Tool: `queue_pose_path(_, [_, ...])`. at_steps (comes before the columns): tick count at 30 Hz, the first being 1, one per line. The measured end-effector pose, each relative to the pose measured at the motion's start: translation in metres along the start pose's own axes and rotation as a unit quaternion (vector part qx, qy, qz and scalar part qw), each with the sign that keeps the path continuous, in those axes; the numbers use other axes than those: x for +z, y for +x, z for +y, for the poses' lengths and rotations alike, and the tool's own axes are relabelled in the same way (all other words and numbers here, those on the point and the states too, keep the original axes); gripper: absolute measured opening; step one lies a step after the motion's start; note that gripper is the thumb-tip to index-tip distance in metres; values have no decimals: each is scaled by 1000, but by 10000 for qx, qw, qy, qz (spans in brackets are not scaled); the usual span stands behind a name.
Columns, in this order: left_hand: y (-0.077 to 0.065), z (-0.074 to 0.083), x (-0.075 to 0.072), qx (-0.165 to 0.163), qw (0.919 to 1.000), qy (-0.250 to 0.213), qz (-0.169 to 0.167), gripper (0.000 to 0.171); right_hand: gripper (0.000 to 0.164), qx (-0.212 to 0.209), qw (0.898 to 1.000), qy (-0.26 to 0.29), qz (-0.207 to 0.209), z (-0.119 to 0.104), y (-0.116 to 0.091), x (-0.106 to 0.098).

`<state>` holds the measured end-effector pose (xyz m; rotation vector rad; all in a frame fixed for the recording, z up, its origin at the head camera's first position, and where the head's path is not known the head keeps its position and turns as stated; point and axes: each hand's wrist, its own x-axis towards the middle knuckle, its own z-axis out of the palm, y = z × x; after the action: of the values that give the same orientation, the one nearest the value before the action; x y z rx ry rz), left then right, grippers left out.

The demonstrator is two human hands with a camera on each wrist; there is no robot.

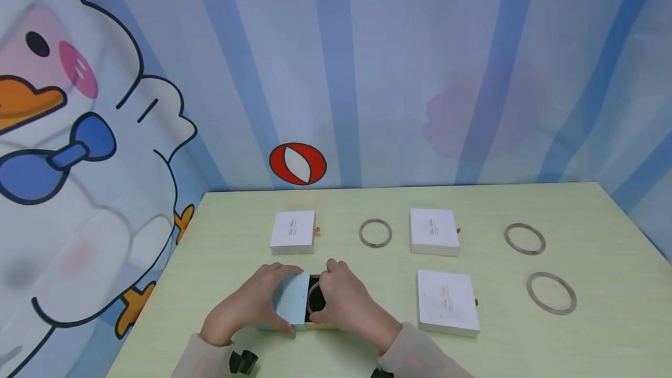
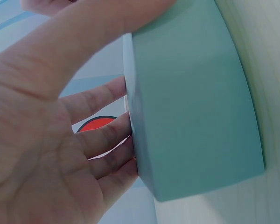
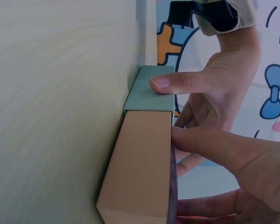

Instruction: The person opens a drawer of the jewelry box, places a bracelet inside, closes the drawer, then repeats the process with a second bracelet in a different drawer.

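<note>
A light blue-green drawer box (image 1: 291,302) lies on the table, its tan drawer (image 3: 140,158) pulled partly out to the right. My left hand (image 1: 257,302) grips the box's outer sleeve, thumb on the near side and fingers along the far side. Over the drawer's dark inside, my right hand (image 1: 349,302) holds a grey bangle (image 1: 311,296) between thumb and fingers. Only the bangle's left arc shows in the head view; the hand hides the rest. In the right wrist view its edge stands slightly above the drawer's rim.
White boxes with small brown tabs stand at the back left (image 1: 293,232), back middle (image 1: 434,232) and front right (image 1: 448,302). Other bangles lie beside them: one at the back (image 1: 375,245), two at the right (image 1: 525,251), (image 1: 551,309). A printed cloth wall (image 1: 388,74) rises behind the table.
</note>
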<state>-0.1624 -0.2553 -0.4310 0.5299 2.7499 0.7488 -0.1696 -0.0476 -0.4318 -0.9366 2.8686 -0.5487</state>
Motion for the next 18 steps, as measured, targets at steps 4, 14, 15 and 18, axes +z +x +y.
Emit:
queue_pose_path(4, [0, -1, 0, 37, 10000, -8, 24, 99, 50, 94, 9999, -97, -65, -2, 0, 1])
queue_pose_path(14, [0, 0, 1, 7, 10000, 1, 19, 100, 53, 322, 9992, -171, -188, -5, 1, 5])
queue_pose_path(15, [0, 0, 1, 12, 10000, 7, 20, 100, 54, 322, 9992, -179, -173, -6, 1, 6])
queue_pose_path(18, [0, -1, 1, 27, 10000, 39, 29, 99, 55, 306, 9992, -212, -108, -6, 0, 7])
